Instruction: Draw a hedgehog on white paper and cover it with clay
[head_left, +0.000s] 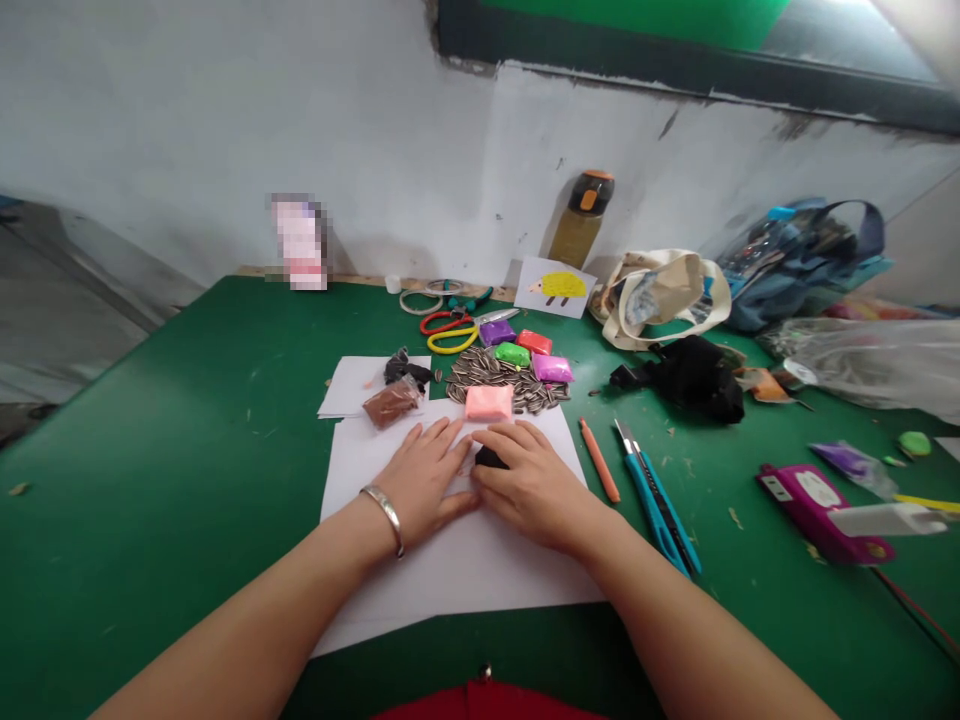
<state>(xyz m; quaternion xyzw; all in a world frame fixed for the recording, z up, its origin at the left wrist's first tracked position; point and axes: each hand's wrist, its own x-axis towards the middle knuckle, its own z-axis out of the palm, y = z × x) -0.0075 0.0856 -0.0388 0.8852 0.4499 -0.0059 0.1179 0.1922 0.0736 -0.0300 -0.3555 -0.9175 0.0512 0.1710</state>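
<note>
My left hand (pixel 431 470) lies palm down on white paper (pixel 450 575), its fingers stretched out and a silver bangle at the wrist. My right hand (pixel 529 485) curls over a small black lump (pixel 491 457), which shows between its thumb and fingers. The lump's lower part is hidden, and so is its exact kind. Just beyond the fingertips sits a pink clay packet (pixel 489 402). A brown clay packet (pixel 393 402) and a crumpled black packet (pixel 407 369) lie past my left hand. Striped sunflower seeds (pixel 480 375) are heaped behind the pink packet.
Green, red, purple and magenta packets (pixel 553 368) ring the seeds. Scissors (pixel 454 342) lie behind. To the right are an orange stick (pixel 599 462), a teal utility knife (pixel 656 505) and a magenta glue gun (pixel 821 510). A hedgehog drawing (pixel 556 287) and a bottle (pixel 583 218) stand by the wall.
</note>
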